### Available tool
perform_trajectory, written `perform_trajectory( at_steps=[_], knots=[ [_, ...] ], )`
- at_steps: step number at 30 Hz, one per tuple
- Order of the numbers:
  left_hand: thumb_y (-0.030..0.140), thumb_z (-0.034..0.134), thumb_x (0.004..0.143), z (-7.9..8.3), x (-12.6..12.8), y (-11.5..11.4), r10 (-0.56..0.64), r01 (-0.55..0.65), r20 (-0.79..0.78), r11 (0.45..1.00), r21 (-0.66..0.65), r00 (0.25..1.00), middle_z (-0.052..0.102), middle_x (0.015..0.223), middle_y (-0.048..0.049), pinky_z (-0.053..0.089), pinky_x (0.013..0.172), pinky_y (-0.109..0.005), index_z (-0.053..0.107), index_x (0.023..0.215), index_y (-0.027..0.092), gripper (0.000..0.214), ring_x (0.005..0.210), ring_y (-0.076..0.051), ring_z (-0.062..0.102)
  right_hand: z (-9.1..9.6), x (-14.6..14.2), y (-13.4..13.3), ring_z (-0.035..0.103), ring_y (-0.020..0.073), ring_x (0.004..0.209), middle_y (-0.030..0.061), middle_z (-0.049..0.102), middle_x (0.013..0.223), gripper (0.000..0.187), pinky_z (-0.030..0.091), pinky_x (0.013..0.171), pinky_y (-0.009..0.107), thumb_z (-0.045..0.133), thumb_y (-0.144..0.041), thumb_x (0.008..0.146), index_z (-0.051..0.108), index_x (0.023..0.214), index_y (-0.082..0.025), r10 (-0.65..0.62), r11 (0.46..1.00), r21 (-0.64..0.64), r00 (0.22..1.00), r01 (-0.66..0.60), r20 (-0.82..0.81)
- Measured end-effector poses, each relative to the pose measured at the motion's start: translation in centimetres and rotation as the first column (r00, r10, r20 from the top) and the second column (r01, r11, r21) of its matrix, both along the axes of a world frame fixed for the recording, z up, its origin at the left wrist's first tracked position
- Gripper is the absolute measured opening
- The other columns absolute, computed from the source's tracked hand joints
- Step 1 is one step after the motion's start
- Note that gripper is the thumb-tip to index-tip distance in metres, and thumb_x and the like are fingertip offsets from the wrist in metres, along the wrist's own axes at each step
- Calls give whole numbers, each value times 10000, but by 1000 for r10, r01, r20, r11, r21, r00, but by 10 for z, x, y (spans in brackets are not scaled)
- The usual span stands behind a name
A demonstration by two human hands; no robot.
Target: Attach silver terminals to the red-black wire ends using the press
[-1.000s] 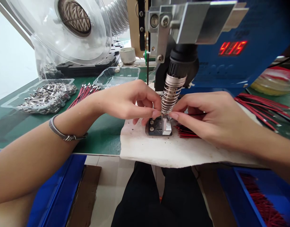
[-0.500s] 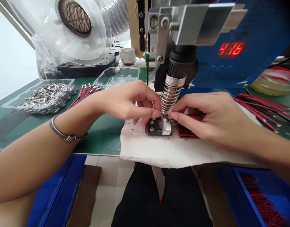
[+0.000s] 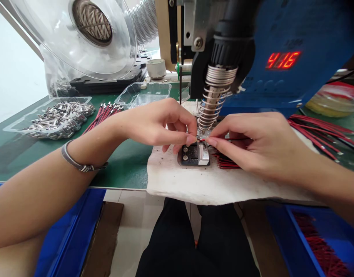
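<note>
My left hand [image 3: 158, 123] and my right hand [image 3: 253, 142] meet fingertip to fingertip over a small metal fixture [image 3: 196, 154] on a white cloth [image 3: 206, 181]. Both pinch a thin red wire [image 3: 202, 140] held across the fixture; its ends are hidden by my fingers. Just above the wire hangs the coiled metal nozzle [image 3: 213, 104] of a machine head. A bundle of short red wires [image 3: 227, 161] lies under my right hand.
A clear tray of small metal terminals [image 3: 55, 117] and finished red wires [image 3: 103, 113] lie at the left. A blue machine with a red display reading 416 [image 3: 282, 60] stands behind. Long red wires [image 3: 324, 132] lie at the right. Blue bins [image 3: 318, 238] sit below the table edge.
The machine head with its coiled nozzle has risen off the fixture. The display went from 415 to 416. My hands have stayed in place.
</note>
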State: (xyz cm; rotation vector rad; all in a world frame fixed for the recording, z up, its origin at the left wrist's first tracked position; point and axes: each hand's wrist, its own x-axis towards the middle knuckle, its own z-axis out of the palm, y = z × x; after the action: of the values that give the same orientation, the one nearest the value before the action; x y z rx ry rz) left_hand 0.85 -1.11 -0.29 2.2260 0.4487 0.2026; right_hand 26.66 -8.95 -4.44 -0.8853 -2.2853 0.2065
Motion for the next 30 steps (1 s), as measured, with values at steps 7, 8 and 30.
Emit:
perform_trajectory(
  at_steps=[7, 8, 30],
  knots=[
    [139, 806, 917, 4, 2, -2, 5, -5, -40, 1000, 3, 999, 796, 649, -29, 609, 493, -202, 780, 833, 160, 90, 527, -153, 725, 0, 4, 1, 797, 206, 760, 24, 868, 900, 161, 602, 719, 349, 728, -160, 1085, 818, 978, -240, 58, 987, 147, 997, -64, 50],
    [153, 821, 909, 4, 2, -1, -8, 8, -26, 1000, -7, 1000, 797, 641, -30, 603, 477, -202, 783, 824, 163, 93, 509, -154, 719, 0, 4, 1, 795, 206, 752, 26, 870, 904, 161, 602, 713, 348, 729, -164, 1086, 822, 980, -241, 62, 985, 156, 997, -70, 53],
    [147, 761, 967, 0, 0, 1, -6, 7, -23, 999, 42, 1000, 787, 623, 0, 548, 510, -167, 836, 864, 162, 129, 478, -131, 714, 4, 12, 7, 784, 189, 775, 30, 870, 946, 198, 590, 716, 336, 685, -191, 1105, 850, 1023, -262, 118, 988, 88, 991, -124, 68]
  ],
)
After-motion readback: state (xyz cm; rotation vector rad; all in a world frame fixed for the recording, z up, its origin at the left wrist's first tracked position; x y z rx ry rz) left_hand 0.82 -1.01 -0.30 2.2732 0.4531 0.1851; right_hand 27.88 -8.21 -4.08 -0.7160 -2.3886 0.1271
